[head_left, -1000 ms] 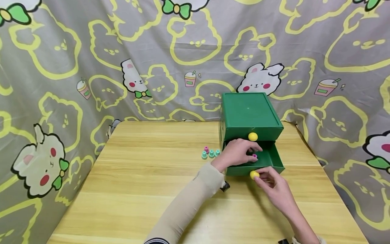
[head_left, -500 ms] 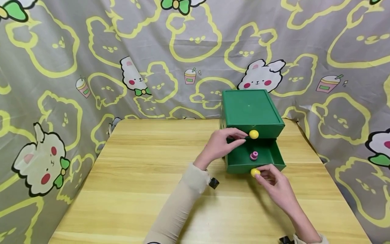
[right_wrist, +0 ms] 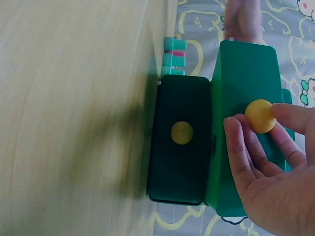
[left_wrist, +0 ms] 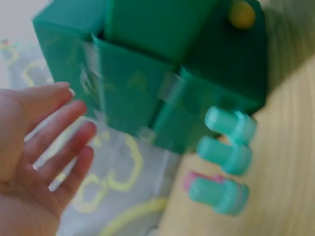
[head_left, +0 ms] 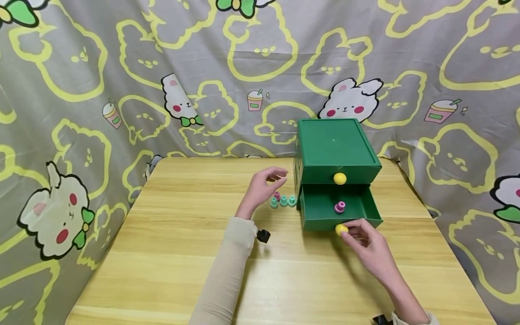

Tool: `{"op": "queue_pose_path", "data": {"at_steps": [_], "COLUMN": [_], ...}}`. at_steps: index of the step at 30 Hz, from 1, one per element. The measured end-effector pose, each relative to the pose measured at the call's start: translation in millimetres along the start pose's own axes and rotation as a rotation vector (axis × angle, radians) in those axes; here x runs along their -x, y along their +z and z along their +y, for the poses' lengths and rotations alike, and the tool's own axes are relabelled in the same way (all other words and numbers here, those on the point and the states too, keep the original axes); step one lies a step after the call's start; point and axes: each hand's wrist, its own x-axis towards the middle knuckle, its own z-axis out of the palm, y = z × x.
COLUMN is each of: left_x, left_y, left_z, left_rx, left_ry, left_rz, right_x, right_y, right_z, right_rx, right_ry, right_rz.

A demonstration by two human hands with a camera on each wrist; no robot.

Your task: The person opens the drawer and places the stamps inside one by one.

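Observation:
My right hand (head_left: pixel 371 248) pinches the yellow knob (right_wrist: pixel 261 116) of a pulled-out drawer (head_left: pixel 325 224) in a green cabinet (head_left: pixel 337 143). Inside that drawer stands a small pink stepped peg (head_left: pixel 340 207), slightly tilted in the head view. Left of the cabinet, my left hand (head_left: pixel 262 187) hovers with relaxed, slightly bent fingers and holds nothing. Just beneath and to its right, three turquoise pegs (head_left: pixel 283 201) stand on the table, with another pink peg (head_left: pixel 277 195) behind them. The left wrist view shows this hand (left_wrist: pixel 44 147) apart from the cabinet's side.
Above the pulled-out drawer, a shut top drawer has its own yellow knob (head_left: pixel 340 178). The right wrist view reveals a shut bottom drawer (right_wrist: pixel 172 172). A wooden table (head_left: pixel 183 253) carries everything, and a patterned grey curtain (head_left: pixel 219 49) hangs behind it.
My left hand has let go of the pink peg, left the drawer and moved left over the table beside the other pegs. The right hand has stayed on the knob.

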Motion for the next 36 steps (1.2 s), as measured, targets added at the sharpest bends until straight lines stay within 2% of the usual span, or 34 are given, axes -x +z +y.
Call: {"op": "queue_pose_path", "data": {"at_steps": [4, 7, 10, 14, 24, 36], "left_x": [3.0, 5.0, 6.1, 7.3, 7.0, 3.5], "left_y": [0.6, 2.6, 5.1, 8.4, 14.1, 17.9], "left_z": [-22.1, -37.4, -47.9, -52.0, -58.0, -51.7], "left_rx": [-0.026, -0.041, -0.051, -0.065, -0.118, -0.162], "left_ry": [-0.114, -0.171, -0.187, -0.193, -0.235, -0.265], "left_rz": [-0.09, -0.151, -0.189, -0.211, -0.203, -0.147], "right_x": [0, 1, 1, 1, 1, 2], "right_y": [0.9, 0.7, -0.4, -1.1, -0.1, -0.1], "right_z": [1, 1, 1, 0, -1, -1], "right_rx": [-0.001, -0.002, -0.003, -0.006, -0.011, -0.01], "right_ry": [0.0, 0.005, 0.009, 0.011, 0.016, 0.025], "right_rz": [0.003, 0.002, 0.0, -0.001, 0.001, -0.003]}}
